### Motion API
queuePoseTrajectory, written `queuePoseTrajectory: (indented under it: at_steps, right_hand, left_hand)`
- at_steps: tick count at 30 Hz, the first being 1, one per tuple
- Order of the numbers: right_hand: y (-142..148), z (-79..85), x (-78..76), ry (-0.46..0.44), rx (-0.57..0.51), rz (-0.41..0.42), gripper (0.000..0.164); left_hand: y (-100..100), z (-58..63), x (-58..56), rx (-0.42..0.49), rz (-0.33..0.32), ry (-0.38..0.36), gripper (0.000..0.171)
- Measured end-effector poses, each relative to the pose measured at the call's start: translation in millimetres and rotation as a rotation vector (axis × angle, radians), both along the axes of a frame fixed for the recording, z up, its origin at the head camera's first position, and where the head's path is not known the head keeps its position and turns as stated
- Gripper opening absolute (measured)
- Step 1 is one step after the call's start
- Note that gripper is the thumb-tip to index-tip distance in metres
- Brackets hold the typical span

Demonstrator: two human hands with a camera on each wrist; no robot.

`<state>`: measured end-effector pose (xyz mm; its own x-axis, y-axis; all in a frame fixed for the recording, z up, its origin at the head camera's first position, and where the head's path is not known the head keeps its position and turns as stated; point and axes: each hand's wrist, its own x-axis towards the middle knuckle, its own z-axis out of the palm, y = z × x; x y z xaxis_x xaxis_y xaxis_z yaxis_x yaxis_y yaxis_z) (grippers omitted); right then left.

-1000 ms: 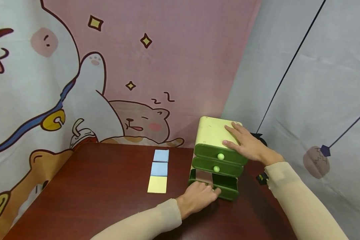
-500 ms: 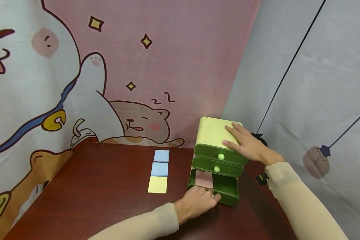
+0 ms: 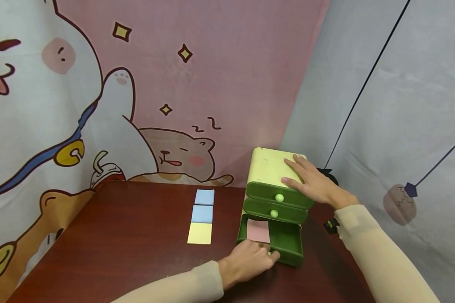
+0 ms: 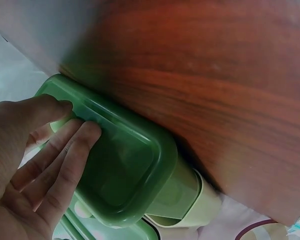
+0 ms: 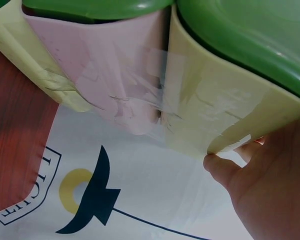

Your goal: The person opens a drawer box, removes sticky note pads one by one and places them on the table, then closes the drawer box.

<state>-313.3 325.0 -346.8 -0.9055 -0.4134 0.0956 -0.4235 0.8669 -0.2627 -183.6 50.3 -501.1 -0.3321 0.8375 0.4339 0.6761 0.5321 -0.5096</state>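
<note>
A small desktop drawer cabinet [image 3: 271, 166] with a pale yellow top and green drawer fronts stands on the right of the table. Its bottom drawer [image 3: 288, 236] is pulled out, with a pink sticky note pad [image 3: 258, 231] lying inside at the left. My left hand [image 3: 246, 261] pinches that drawer's knob [image 4: 57, 124], thumb on one side and fingertips on the other. On top of the cabinet rests my right hand [image 3: 312, 181], fingers spread and fairly straight. In the right wrist view, its thumb [image 5: 222, 167] lies at the pale yellow shell's edge.
Left of the cabinet, two blue note pads [image 3: 204, 197] and a yellow note pad [image 3: 199, 233] lie in a column on the dark red table [image 3: 136, 235]. A printed cartoon curtain [image 3: 227, 84] hangs behind the table and along its right side.
My left hand has drawn the bottom drawer further out toward me, so more of the pink pad shows. The right hand has stayed on the cabinet top.
</note>
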Motion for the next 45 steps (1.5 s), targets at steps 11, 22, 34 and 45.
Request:
queuePoseTrajectory:
  at_steps: [11, 22, 34, 45]
  right_hand:
    - [0, -0.9, 0.6, -0.004, -0.001, -0.004, 0.087]
    - [0, 0.7, 0.7, -0.005, -0.006, 0.001, 0.086]
    - [0, -0.5, 0.7, -0.009, -0.008, 0.000, 0.086]
    - [1, -2.0, -0.7, -0.009, -0.011, -0.001, 0.086]
  left_hand:
    - [0, -1.0, 8.2, -0.015, -0.022, 0.029, 0.013]
    - [1, 1.4, 19.2, -0.069, -0.025, -0.021, 0.015]
    - [0, 0.8, 25.1, -0.089, -0.020, 0.007, 0.019]
    - [0, -0.5, 26.3, -0.101, -0.045, -0.013, 0.020]
